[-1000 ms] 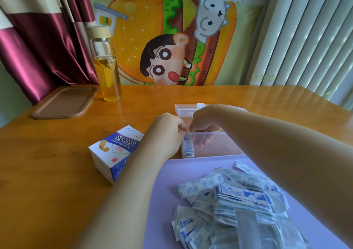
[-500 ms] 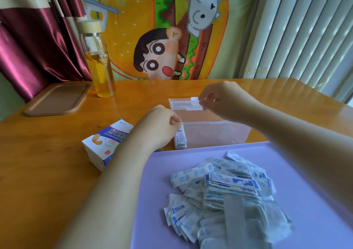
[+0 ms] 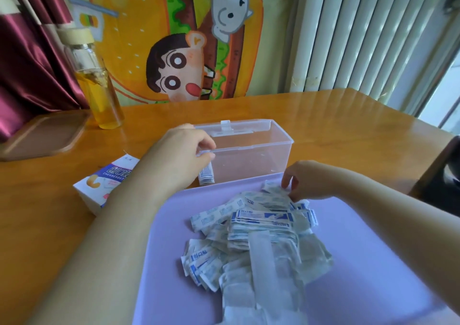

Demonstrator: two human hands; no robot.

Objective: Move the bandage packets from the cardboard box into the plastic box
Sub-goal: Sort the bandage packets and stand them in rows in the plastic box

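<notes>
Clear plastic box (image 3: 258, 147), one, under the left hand (image 3: 184, 150), fingers curled on its near rim; best braced so; one small stack (image 3: 206, 176) stands inside below those fingers; right hand (image 3: 308, 180) pinches the far edge of the bandage packets (image 3: 261, 221), too many to count; one cardboard box (image 3: 104, 187) beside the left wrist.

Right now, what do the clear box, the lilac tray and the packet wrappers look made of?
Plastic box: rigid clear plastic, faintly frosted; the table shows through its walls.
Lilac tray: smooth, matt, likely plastic or silicone; rounded corner.
Bandage packets: thin matt paper, likely; printed blue, creased, some curled.
</notes>
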